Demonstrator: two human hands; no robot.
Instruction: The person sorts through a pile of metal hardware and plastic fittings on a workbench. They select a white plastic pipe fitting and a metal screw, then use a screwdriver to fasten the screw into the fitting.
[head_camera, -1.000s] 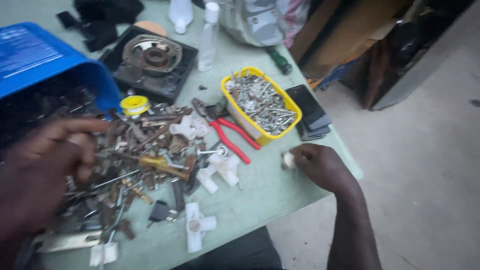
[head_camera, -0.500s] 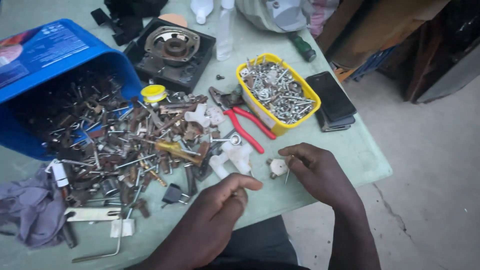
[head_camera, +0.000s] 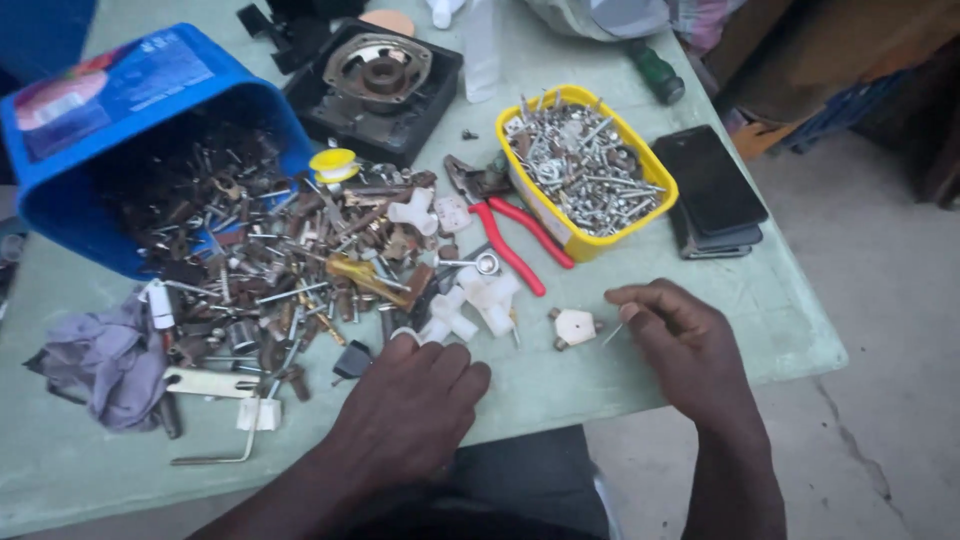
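My right hand (head_camera: 680, 345) rests on the pale green table (head_camera: 560, 380) near its right front edge and pinches a thin screw (head_camera: 613, 333) between thumb and fingers. Just left of it lies a small white plastic piece (head_camera: 575, 326) with metal ends. My left hand (head_camera: 410, 410) lies flat on the table, fingers together, touching the front of a heap of rusty screws and metal bits (head_camera: 290, 260). White plastic fittings (head_camera: 470, 305) lie just beyond its fingertips.
A tipped blue tub (head_camera: 110, 110) spills the hardware. A yellow tray (head_camera: 585, 175) holds several shiny screws. Red-handled pliers (head_camera: 505, 235), stacked dark phones (head_camera: 712, 190), a black motor housing (head_camera: 375, 80), a yellow tape roll (head_camera: 333, 162) and a grey rag (head_camera: 95, 360) lie around.
My left hand has drawn back from the heap to the table's front edge. The white piece left my right hand and now lies on the table; the hand now holds a screw.
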